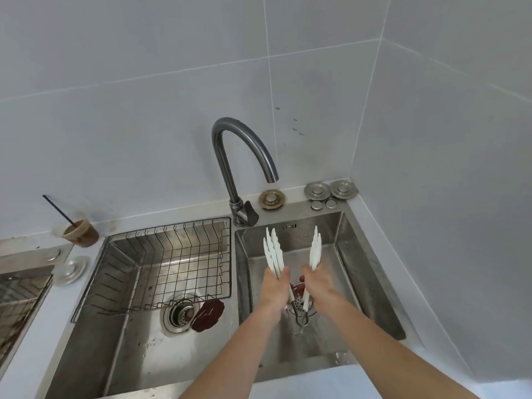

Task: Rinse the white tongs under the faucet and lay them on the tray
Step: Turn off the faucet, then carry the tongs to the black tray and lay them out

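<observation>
Head view: white tongs [273,251] spread in a V above sink basin [359,254].
Left hand [276,286]: gripping one arm.
Right hand [316,283]: gripping the other.
Axis: tips point away from hands, toward faucet [227,174].

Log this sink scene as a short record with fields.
white tongs: arms spread, tips up, over the right basin
left hand: grips the tongs' left arm
right hand: grips the tongs' right arm
faucet: spout above the right basin; no stream visible
wire rack: sits in the left basin
cup: holds brown drink and a straw, at far left
</observation>
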Demonstrator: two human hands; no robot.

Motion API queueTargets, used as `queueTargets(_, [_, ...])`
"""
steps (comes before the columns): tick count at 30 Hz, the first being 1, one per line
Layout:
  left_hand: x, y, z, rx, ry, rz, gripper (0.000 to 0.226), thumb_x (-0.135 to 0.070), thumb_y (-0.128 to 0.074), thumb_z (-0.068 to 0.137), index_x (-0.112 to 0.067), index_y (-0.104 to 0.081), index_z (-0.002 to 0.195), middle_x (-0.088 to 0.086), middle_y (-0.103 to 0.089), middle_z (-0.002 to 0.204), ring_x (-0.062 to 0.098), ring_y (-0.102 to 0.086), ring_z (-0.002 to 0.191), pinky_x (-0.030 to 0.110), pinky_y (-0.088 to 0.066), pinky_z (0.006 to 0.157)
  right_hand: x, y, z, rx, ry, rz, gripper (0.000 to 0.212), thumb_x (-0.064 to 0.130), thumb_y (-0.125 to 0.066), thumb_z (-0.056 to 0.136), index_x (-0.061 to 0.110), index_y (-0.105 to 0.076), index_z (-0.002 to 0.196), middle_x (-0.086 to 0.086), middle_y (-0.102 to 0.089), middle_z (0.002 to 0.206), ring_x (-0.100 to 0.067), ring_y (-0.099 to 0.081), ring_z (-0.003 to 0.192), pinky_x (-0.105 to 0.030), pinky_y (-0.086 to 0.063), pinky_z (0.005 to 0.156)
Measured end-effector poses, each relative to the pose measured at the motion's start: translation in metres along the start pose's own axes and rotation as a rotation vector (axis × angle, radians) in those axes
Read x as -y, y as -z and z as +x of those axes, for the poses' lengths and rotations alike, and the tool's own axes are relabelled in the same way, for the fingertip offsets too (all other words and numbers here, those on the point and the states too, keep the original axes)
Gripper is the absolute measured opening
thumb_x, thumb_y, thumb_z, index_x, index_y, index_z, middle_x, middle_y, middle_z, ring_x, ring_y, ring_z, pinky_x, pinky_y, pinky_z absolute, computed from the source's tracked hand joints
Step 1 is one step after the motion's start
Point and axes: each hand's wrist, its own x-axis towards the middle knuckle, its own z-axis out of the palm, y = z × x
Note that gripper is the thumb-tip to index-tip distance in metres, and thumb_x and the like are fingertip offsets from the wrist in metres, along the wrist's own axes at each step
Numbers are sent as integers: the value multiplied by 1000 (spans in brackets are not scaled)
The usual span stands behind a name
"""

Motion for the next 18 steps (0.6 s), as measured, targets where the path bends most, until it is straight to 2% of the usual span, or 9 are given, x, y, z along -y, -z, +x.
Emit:
queueTargets(2, [-2, 6, 1, 46, 82, 49, 29, -38, -44, 98, -13, -41, 112, 0, -56, 93, 15, -59, 84, 32, -52, 70, -1, 1, 0, 31, -106, 24, 27, 22, -40, 96, 9, -41, 120, -11, -54, 82, -22, -54, 68, -31, -45, 59])
queueTargets(4, [-5, 10, 0, 114, 190, 30, 33, -37, -45, 97, -7, -46, 112, 10, -60, 94, 25, -63, 80, 40, -57, 71, -2, 3, 0, 68, -200, 72, 25, 17, -39, 95, 4, -44, 115, -15, -53, 84, -26, -54, 73, -35, -45, 67])
queueTargets(6, [-6, 13, -2, 181, 274, 18, 28, -33, -45, 98, -8, -49, 109, 14, -61, 90, 25, -63, 72, 36, -58, 60, -4, 2, -3, 84, -278, 95, 20, 12, -38, 93, 2, -49, 105, -18, -53, 88, -27, -54, 80, -37, -46, 76])
queueTargets(8, [-3, 18, -3, 224, 335, 6, 23, -29, -46, 98, -6, -52, 96, 14, -61, 82, 24, -62, 67, 30, -52, 50, -7, -1, -9, 94, -332, 92, 19, 13, -37, 92, 2, -51, 99, -20, -60, 94, -29, -61, 87, -41, -50, 87])
queueTargets(10, [2, 25, -4, 250, 380, -4, 22, -24, -48, 96, -7, -54, 84, 14, -62, 78, 23, -62, 65, 28, -51, 48, -10, -5, -18, 96, -353, 76, 25, 15, -37, 93, 1, -55, 103, -21, -65, 99, -31, -65, 94, -46, -51, 91])
queueTargets(14, [15, 38, -1, 314, 448, -14, 21, -22, -49, 96, -6, -55, 84, 12, -64, 79, 23, -64, 70, 31, -56, 62, -15, -15, -32, 76, -406, 38, 20, 13, -41, 90, 1, -54, 100, -21, -65, 97, -32, -64, 93, -47, -51, 93])
queueTargets(17, [25, 44, -1, 358, 467, -12, 20, -22, -49, 95, -7, -54, 82, 10, -63, 72, 20, -63, 60, 25, -52, 47, -20, -23, -39, 35, -419, 27, 24, 12, -38, 91, 0, -51, 109, -24, -62, 114, -32, -63, 103, -48, -50, 95])
queueTargets(18, [29, 45, 0, 370, 464, -6, 20, -22, -49, 95, -8, -55, 82, 10, -63, 72, 20, -63, 60, 24, -51, 46, -21, -25, -42, 24, -421, 26, 27, 12, -38, 92, 0, -50, 113, -24, -62, 117, -32, -62, 105, -48, -49, 95])
